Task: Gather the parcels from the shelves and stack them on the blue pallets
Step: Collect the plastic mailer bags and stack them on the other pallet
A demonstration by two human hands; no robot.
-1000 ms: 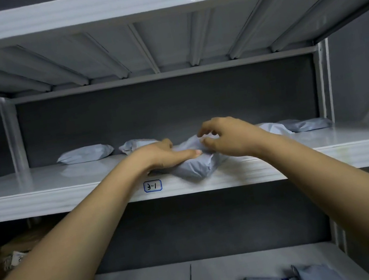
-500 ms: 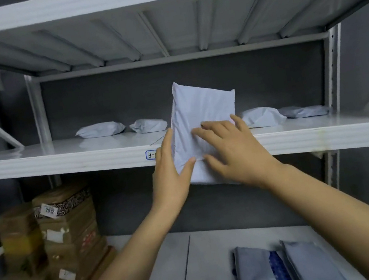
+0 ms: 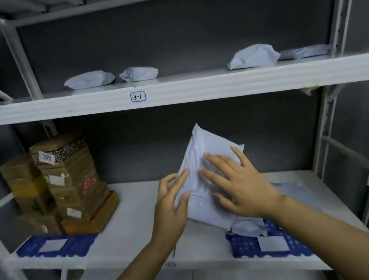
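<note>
Both my arms out, low. Left hand (image 3: 172,206) pinches parcel (image 3: 203,141) edge; right hand (image 3: 239,187) flat, fingers spread, pressing parcel's face.

The upper shelf (image 3: 218,85) is painted metal, pale grey, with a soft gloss along its front edge. The back panel (image 3: 184,29) behind it is matt dark grey. Over the lower shelf's right end, the parcel (image 3: 212,184) is thin plastic film, creased and faintly shiny. At the left end the boxes (image 3: 71,183) look like rough brown cardboard with tape and paper labels. The blue pallets (image 3: 242,245) are gridded moulded plastic.
</note>
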